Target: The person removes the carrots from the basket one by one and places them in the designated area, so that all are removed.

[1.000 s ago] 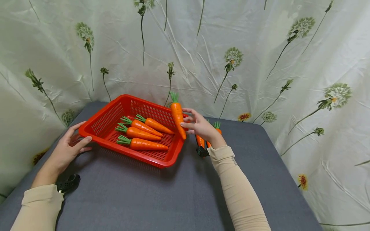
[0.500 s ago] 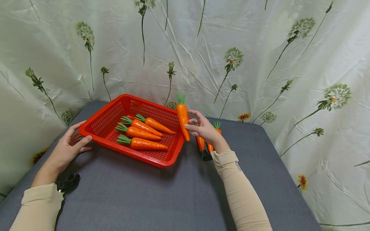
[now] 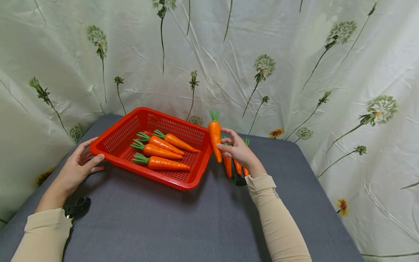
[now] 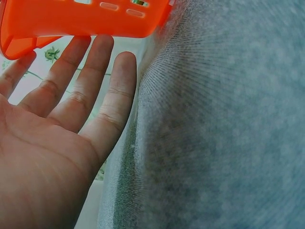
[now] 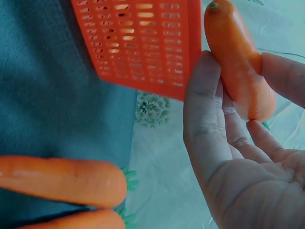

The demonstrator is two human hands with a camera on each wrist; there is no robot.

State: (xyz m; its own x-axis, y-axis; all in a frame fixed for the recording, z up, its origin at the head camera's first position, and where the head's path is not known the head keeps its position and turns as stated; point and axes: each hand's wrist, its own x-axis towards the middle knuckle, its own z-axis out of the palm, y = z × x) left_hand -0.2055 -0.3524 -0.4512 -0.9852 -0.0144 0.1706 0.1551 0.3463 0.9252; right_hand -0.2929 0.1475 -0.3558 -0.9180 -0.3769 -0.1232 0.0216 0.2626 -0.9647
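In the head view my right hand (image 3: 240,149) pinches an orange carrot (image 3: 215,136) with a green top. The carrot is raised, top up and tip down, just past the right end of a red plastic basket (image 3: 157,181). My left hand (image 3: 73,171) spans the basket's left corner; in the left wrist view its straight fingers (image 4: 71,102) touch the basket. Several carrots (image 3: 163,153) lie inside, their tops to the left. Behind my right hand are three more carrots (image 3: 227,166) on the table, partly hidden by the hand and wrist.
A grey cloth covers the table (image 3: 183,225). A pale curtain (image 3: 212,65) printed with dandelions hangs right behind its back edge. Black straps show at both wrists, with a dark wrist device (image 3: 77,207) beside the left one.
My right hand has moved right and slightly nearer with the carrot, from over the basket's right end to beside it. More of the table carrots shows. The left hand and basket stay put.
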